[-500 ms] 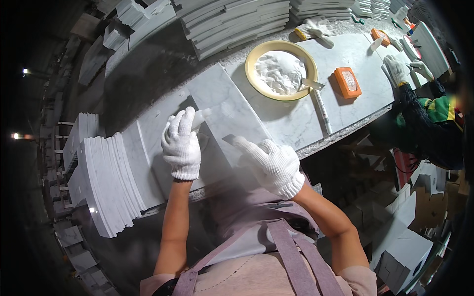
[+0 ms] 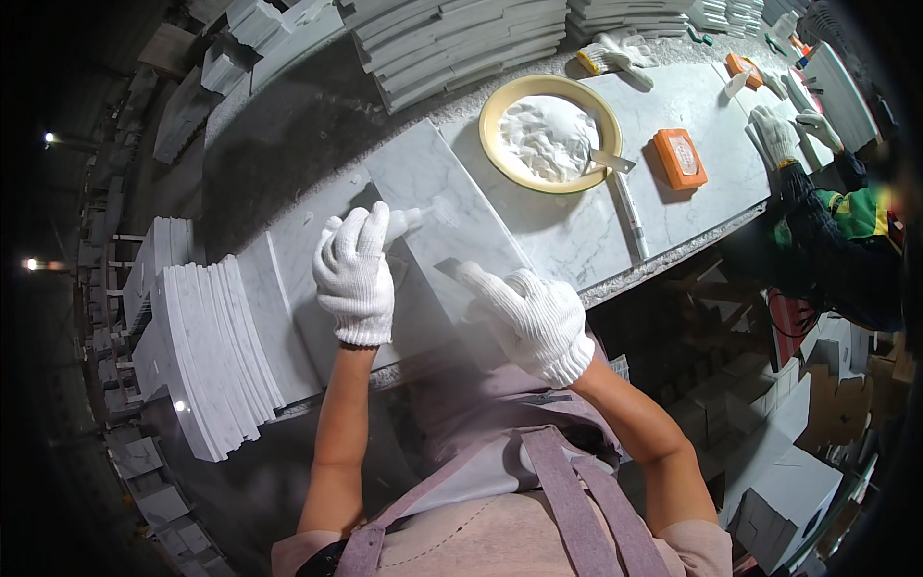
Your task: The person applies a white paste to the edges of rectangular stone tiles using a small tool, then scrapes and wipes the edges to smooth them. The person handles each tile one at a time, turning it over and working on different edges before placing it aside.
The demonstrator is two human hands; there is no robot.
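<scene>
In white knit gloves, both of my hands are over a grey-veined marble tile [image 2: 421,165] on the bench. My left hand [image 2: 356,279] is closed round a small translucent squeeze bottle [image 2: 402,224]. The bottle's narrow nozzle points right, close above a pale, wet-looking patch [image 2: 444,212] on the tile. My right hand [image 2: 534,325] is closed on a small flat scraper blade [image 2: 449,267], its far end showing past the thumb. The grip on the blade is partly hidden by the glove.
Up and right, a yellow bowl [image 2: 488,144] holds white paste, with a putty knife [image 2: 612,161] on its rim. Nearby lie a marker [image 2: 630,221], an orange box [image 2: 680,159] and loose gloves [image 2: 618,55]. Tile stacks [image 2: 213,356] stand left; a co-worker's gloved hand [image 2: 775,137] is far right.
The bottle in my left hand has shifted slightly right, and the pale patch beyond its nozzle shows more plainly. My right hand with the blade has barely moved.
</scene>
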